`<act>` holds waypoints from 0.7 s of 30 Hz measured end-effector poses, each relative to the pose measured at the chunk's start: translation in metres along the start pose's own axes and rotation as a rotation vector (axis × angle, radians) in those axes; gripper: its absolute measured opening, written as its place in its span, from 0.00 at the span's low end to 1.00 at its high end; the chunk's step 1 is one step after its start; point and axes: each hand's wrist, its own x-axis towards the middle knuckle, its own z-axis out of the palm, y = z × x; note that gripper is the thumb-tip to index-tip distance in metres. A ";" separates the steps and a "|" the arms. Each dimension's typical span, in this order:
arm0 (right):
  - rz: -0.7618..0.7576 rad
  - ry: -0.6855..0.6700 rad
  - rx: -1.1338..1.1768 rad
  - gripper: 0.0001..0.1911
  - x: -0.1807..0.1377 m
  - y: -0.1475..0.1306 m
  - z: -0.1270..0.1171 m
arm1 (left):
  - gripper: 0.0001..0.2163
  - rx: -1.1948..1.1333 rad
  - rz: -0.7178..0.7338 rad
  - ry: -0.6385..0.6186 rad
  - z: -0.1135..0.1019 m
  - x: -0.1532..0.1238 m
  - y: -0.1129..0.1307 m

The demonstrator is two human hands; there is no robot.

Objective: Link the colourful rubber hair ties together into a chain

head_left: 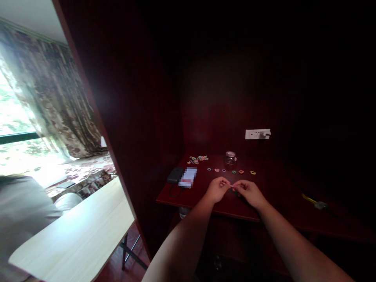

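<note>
On a dark red, smooth wooden desk (270, 184), two bare hands meet near the front edge. The left hand (221, 188) and the right hand (244, 189) both pinch one small thin pink band (231, 186) between thumb and finger. The band is held just above the desk. Its long way goes side to side, from one hand to the other, but it is too small to tell its full shape.

Past the hands, six little rings sit in a row: a blue-purple ring (209, 169), a pinkish ring (217, 170), a purple ring (223, 170), a green ring (234, 172), an orange-red ring (241, 172) and a yellow ring (253, 172). The yellow one is longer than it is round, and its long way goes mostly side to side.

Behind the row stands one clear, round glass jar (230, 159). To the left lies a loose heap of thin bright rings (201, 158), too many and too tiny to count. Nearer are one black box with round corners (175, 175) and one flat pale thing, blurred (188, 177).
</note>
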 end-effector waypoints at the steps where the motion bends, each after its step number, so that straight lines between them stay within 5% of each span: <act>1: 0.006 0.003 -0.006 0.13 0.000 0.000 0.000 | 0.05 0.000 -0.001 -0.003 0.000 0.000 -0.001; 21: 0.025 -0.068 -0.135 0.16 -0.001 -0.006 0.001 | 0.08 -0.017 0.002 -0.071 0.001 0.000 -0.006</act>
